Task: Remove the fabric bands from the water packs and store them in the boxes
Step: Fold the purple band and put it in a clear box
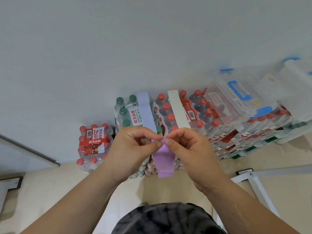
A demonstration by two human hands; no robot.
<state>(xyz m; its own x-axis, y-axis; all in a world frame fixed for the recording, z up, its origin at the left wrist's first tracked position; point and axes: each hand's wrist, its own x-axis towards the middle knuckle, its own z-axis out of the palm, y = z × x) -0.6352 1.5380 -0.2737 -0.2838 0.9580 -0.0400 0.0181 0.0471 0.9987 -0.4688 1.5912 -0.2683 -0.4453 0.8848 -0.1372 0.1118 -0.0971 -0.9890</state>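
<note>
A purple fabric band [164, 159] hangs in front of the stacked water packs, pinched at its top edge by both hands. My left hand [135, 149] holds the top left corner between thumb and fingers. My right hand [187, 147] pinches the top right corner. Behind the hands, a lavender band [146, 112] lies over a green-capped water pack [125, 114]. A cream band [178, 109] lies over a red-capped water pack [166, 112]. A clear plastic box [236, 100] with blue latches rests on the packs at the right.
A separate red-capped pack [94, 142] stands on the floor at the left by the wall. More clear boxes [293, 73] sit at the far right. A white metal frame [253, 181] lies on the floor at the right, and a grey panel edge [28, 149] runs at the left.
</note>
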